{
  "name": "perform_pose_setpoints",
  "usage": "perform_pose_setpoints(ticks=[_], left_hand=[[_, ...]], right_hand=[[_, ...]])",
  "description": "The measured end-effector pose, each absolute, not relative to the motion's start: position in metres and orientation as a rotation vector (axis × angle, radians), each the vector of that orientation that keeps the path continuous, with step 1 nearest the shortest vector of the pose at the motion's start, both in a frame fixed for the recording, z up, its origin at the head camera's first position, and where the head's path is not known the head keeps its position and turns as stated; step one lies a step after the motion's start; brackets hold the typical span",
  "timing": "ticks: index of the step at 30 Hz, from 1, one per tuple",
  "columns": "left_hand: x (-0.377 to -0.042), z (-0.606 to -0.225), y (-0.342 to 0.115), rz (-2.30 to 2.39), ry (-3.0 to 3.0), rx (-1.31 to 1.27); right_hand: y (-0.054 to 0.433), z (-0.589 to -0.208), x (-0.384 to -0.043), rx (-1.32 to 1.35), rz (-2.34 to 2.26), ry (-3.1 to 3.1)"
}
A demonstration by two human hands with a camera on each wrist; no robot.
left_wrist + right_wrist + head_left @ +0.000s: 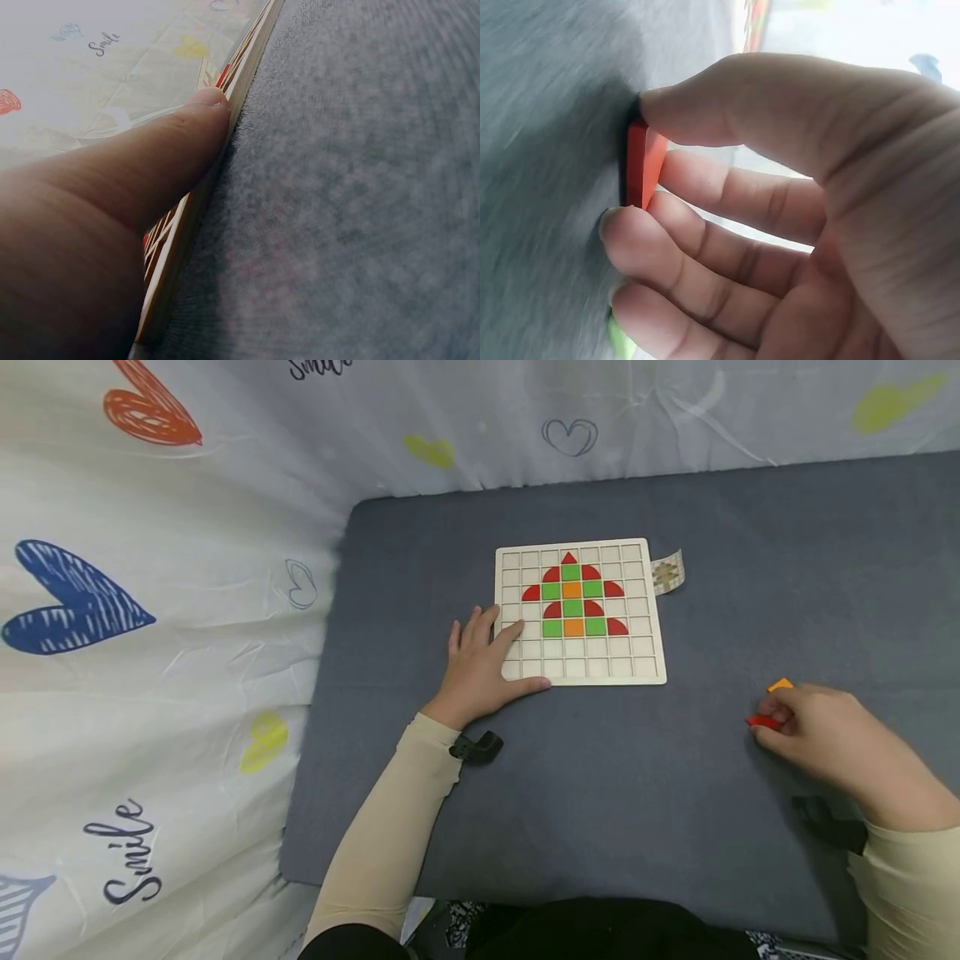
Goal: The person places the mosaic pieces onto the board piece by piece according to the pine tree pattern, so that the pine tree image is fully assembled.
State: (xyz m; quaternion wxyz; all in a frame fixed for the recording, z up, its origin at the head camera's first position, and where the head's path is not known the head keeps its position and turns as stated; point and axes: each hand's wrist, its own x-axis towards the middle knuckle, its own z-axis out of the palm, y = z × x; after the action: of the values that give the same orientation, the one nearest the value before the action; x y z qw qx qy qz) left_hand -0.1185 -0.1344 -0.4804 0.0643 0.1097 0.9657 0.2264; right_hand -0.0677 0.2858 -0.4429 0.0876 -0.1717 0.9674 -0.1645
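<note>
My left hand point(483, 664) rests on the lower left corner of a wooden grid board point(622, 672), fingers spread, thumb along the near edge. In the left wrist view the thumb point(165, 154) presses the board's rim. Red, green and orange tiles point(572, 607) sit in the grid as a stepped, tree-like pattern with a red triangle on top. Off to the right, my right hand point(832, 739) pinches a red tile point(645, 161) between thumb and fingers, low over the cloth. Its exact shape is partly hidden by the fingers.
An orange tile point(781, 684) lies just beyond the right hand. Part of a green tile point(620, 339) shows below its fingers. A small printed pattern card point(669, 572) sticks out at the board's right edge. Grey cloth point(600, 793) covers the table; a printed white curtain point(210, 693) hangs left and behind.
</note>
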Motion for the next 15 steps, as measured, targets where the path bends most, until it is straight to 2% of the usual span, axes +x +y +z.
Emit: perform_pose_setpoints(ticks=[15], left_hand=[[-0.118,-0.481,-0.135,0.703,2.930,0.351]], right_hand=[[0.236,-0.432,-0.100,-0.740,-0.469,2.766]])
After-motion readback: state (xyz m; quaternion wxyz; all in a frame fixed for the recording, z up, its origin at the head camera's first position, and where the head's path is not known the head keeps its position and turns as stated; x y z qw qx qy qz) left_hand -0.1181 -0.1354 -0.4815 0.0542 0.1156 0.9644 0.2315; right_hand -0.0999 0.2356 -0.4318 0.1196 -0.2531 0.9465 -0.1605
